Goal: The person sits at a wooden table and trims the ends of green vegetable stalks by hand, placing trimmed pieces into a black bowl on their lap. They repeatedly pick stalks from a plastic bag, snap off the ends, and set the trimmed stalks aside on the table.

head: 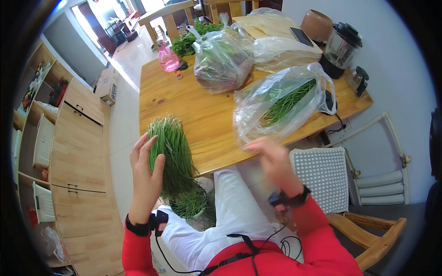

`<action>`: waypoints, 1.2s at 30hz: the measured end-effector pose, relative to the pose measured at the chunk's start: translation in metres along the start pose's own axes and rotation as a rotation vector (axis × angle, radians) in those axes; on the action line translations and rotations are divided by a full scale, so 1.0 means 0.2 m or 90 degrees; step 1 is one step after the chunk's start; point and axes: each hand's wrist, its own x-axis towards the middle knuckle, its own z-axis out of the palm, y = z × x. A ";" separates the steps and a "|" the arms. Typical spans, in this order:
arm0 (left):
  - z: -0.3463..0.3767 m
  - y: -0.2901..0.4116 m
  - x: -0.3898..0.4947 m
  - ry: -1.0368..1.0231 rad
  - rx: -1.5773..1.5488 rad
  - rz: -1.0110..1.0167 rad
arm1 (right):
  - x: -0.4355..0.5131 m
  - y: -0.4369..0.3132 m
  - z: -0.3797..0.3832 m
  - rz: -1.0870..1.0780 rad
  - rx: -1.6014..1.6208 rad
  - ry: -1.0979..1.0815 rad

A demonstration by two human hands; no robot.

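A thick bunch of long green chives (172, 148) lies at the left front corner of the wooden table (210, 127). Its pale cut ends point away from me, and the leafy ends hang over the front edge. My left hand (145, 172) rests against the left side of the bunch with fingers spread. Motion blurs my right hand (276, 162), which hovers past the front edge, close to a clear plastic bag (252, 107); its fingers are hard to make out. Inside that bag are more thin green stems (290, 101). Below the bunch, a container holds loose green leaves (190, 205).
A tied plastic bag of vegetables (222, 65), a pink spray bottle (168, 59) and leafy greens (186, 43) occupy the far side. A blender (340, 48), a phone (301, 37) and a glass jug (357, 81) stand right. A wooden chair with a checked cover (319, 179) is beside me.
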 end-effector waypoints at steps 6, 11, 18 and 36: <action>0.39 0.54 0.21 -0.324 -0.402 0.265 | 0.19 0.36 -0.45 -0.078 -0.437 0.040; 0.91 0.57 0.47 -0.222 -0.183 0.240 | 0.16 0.49 -0.50 0.107 -0.520 -0.041; 1.01 0.43 0.58 -0.007 0.013 0.165 | 0.21 0.46 -0.58 0.032 -0.468 -0.059; 1.03 0.39 0.53 -0.042 0.063 0.144 | 0.89 0.80 -0.25 0.084 -0.465 -0.470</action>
